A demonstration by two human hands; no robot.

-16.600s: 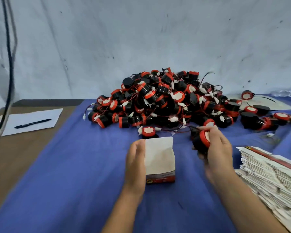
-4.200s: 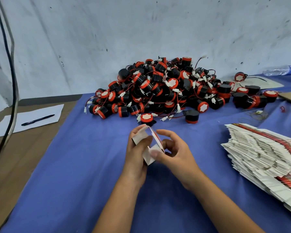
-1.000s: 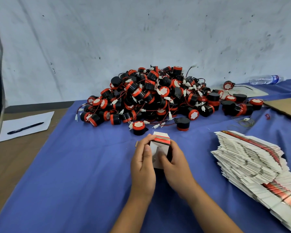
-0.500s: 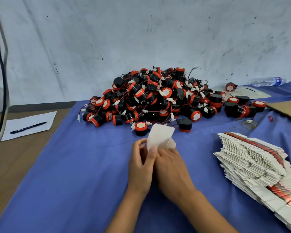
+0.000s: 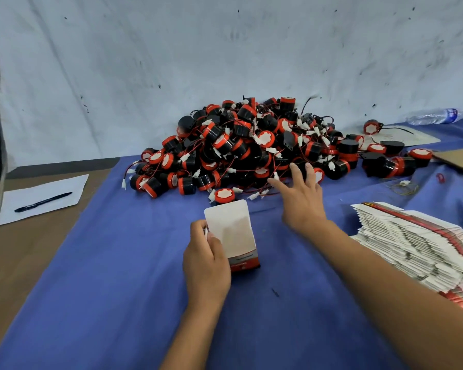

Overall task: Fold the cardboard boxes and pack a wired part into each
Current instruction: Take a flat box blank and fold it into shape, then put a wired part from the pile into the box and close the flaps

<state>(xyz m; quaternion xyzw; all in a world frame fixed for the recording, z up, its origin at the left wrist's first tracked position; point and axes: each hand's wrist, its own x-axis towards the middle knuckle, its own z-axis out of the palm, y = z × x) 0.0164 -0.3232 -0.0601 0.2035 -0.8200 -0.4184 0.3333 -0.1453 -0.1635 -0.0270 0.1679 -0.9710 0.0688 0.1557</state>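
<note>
A small white cardboard box [image 5: 231, 233] with a red band at its base stands upright on the blue cloth, its top flap raised. My left hand [image 5: 206, 259] grips its left side. My right hand [image 5: 301, 200] is stretched forward with fingers spread, holding nothing, its fingertips at the near edge of the big pile of black-and-red wired parts [image 5: 251, 148]. One wired part [image 5: 224, 195] lies just behind the box.
A stack of flat unfolded boxes [image 5: 414, 241] lies at the right. More wired parts [image 5: 390, 161] are scattered at the far right, by a brown cardboard sheet [image 5: 460, 158] and a water bottle [image 5: 436, 116]. White paper [image 5: 64, 188] with a pen [image 5: 43, 202] lies at the left.
My right hand has let go of the box and reached forward to the pile. The box now stands upright in my left hand alone.
</note>
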